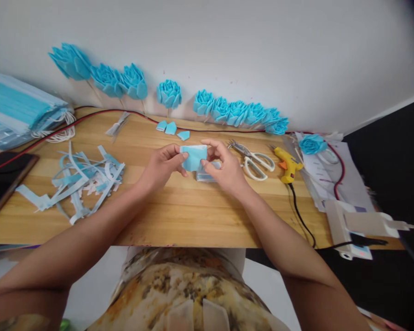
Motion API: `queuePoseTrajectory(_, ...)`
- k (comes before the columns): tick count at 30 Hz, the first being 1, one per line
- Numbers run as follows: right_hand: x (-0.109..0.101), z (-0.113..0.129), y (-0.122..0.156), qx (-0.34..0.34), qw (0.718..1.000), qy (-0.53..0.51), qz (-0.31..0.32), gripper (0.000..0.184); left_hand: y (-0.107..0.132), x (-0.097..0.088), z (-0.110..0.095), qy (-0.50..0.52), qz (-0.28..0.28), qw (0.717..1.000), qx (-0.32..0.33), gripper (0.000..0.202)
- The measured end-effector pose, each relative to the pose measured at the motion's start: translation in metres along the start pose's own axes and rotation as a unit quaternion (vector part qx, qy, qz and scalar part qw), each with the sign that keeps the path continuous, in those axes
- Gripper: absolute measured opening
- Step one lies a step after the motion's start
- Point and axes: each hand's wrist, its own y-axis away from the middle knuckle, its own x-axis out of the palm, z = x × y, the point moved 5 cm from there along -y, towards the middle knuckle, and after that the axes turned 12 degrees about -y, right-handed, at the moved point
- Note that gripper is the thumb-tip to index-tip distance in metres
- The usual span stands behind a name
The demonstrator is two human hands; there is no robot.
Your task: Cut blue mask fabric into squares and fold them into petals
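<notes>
Between my two hands I hold a small light-blue piece of mask fabric (194,157) above the wooden table. My left hand (163,164) pinches its left edge, and my right hand (224,164) grips its right edge. A stack of pale blue fabric pieces (204,175) lies on the table just beneath, partly hidden by my right hand. Beyond my hands are several cut blue petals (171,128). White-handled scissors (258,165) rest right of my right hand, beside what looks like a second tool whose shape I cannot make out.
A yellow glue gun (288,164) with a black cord lies at right, near a power strip (348,230). Blue fabric flowers (169,94) on sticks lean along the wall. Fabric scraps (86,179), a phone (8,179) and stacked face masks (24,108) occupy the left.
</notes>
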Motion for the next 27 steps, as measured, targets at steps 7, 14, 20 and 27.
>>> queuePoseTrajectory(7,0.002,-0.004,0.001,-0.001,1.0,-0.004,-0.002,0.046,-0.003,0.006,0.007,0.079,0.026,0.996,-0.018,0.025)
queuePoseTrajectory(14,-0.002,0.004,-0.002,-0.043,0.996,0.06,0.056,0.045,-0.002,0.0,0.011,0.017,0.006,0.999,-0.038,0.015)
queuePoseTrajectory(20,-0.094,-0.005,-0.006,0.023,0.953,0.298,0.041,0.037,-0.005,-0.007,0.005,0.103,-0.032,0.993,-0.056,0.01)
queuePoseTrajectory(27,-0.14,-0.043,0.025,0.092,0.909,0.407,-0.008,0.028,-0.009,-0.012,0.009,0.155,-0.045,0.984,-0.077,0.007)
